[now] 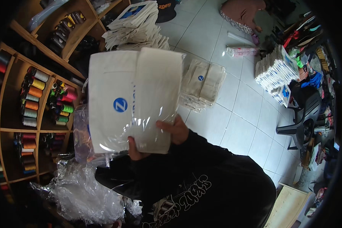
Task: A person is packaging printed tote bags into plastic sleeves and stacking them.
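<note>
Up close: a folded cream bag held in clear plastic

Right now the person holds a folded cream cloth bag up before the wooden shelf unit, and that shelf is my marker for the rest. The bag, with a round blue mark on its front, sits inside a clear plastic sleeve that wrinkles around its lower half. The right hand closes on the bag's lower right edge, thumb over the front and the other fingers hidden behind. The left hand pinches the bottom edge from below; only a few fingers show, curled tight on the cloth. Below the shelf lies a heap of crumpled clear plastic bags. On the shelf stand thread spools in many colours. Away from the shelf, on the white tiled floor, rest stacks of the same cream bags, more piled up near the shelf's top end
</note>
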### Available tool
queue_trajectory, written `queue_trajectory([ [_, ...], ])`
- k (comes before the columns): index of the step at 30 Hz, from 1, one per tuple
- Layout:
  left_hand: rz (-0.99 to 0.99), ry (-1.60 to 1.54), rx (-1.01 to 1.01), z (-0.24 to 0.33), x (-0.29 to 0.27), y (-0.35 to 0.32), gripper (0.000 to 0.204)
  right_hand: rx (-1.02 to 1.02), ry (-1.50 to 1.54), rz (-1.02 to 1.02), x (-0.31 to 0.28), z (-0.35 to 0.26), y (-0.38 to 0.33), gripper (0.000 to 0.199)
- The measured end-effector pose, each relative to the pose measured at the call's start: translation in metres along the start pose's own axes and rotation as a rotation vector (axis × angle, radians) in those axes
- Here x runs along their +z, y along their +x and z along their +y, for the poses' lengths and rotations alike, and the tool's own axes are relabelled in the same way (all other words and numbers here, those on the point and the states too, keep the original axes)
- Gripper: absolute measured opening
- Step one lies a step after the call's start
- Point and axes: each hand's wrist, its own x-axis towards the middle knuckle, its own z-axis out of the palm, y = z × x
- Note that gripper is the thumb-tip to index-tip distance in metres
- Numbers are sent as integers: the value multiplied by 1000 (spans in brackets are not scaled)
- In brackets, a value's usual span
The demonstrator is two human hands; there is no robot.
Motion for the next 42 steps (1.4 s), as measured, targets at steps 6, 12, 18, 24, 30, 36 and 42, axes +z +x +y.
queue_trajectory([
  [6,-435,-151,-101,-21,-32,22,70,-132,66,161,-59,-36,37,35],
  [12,-67,119,-327,-30,-45,22,67,-250,-95,421,-191,-79,84,36],
  [18,53,150,-314,-25,-50,21,64,-247,-383,668,-332,-71,99,42],
  [24,91,137,-377,-41,-49,31,46,174,-772,1244,-479,-33,68,55],
  [30,99,156,-359,-39,-59,27,49,212,-1037,1379,-416,-20,75,75],
  [36,123,199,-353,-38,-65,26,58,3,-2036,1006,-312,-37,89,67],
  [42,13,165,-332,-41,-69,26,53,542,-2090,639,-331,-16,103,60],
])
